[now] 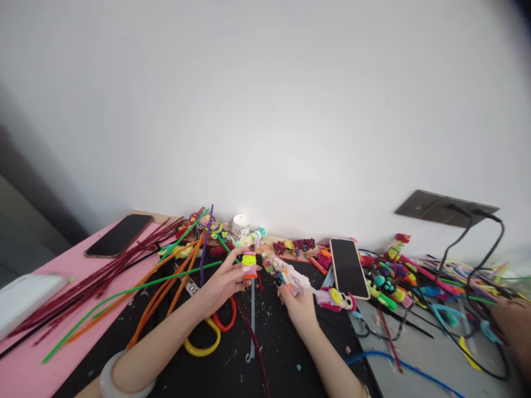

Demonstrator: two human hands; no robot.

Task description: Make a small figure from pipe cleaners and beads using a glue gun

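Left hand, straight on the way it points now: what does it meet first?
Probably the pale tool in the right hand, just beyond the pink-and-yellow piece that the left hand holds. Depth is unclear in this one view, so it might pass over or under.

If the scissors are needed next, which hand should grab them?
Probably the left hand: it's nearer the scissors, though it holds a pink-and-yellow piece. The right hand is farther away and holds a pale pink object.

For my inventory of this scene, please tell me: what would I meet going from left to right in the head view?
White object, brown-edged phone, left hand, right hand, white-edged phone, wall socket plate.
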